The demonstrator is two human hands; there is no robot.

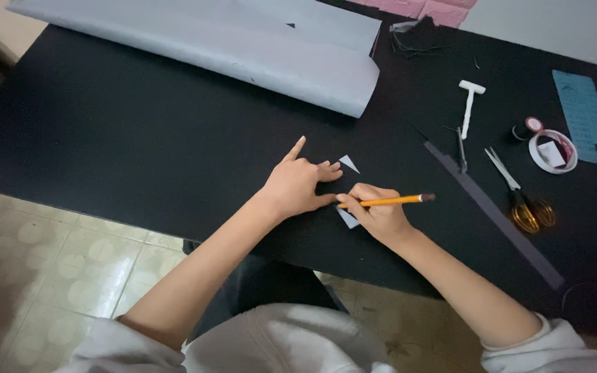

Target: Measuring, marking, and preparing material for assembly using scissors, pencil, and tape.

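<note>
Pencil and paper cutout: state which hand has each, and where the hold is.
The right hand pinches the orange pencil near its writing tip, the far end pointing right. The left hand holds nothing; it presses flat on the small white paper shape.

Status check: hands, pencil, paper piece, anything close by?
Left hand flat on pale paper piece. Right hand grips orange pencil. Dark strip nearby, apart.

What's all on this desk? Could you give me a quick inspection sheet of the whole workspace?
Surface: black table.
Job's things: small pale paper piece, pressed flat; orange pencil.
Clutter: curled grey sheet, scissors, tape roll, white tool, dark strip, blue paper, black scraps.
Hands: left hand on the paper; right hand gripping the pencil.
Cables: nothing seen.
Surroundings: tiled floor.
</note>
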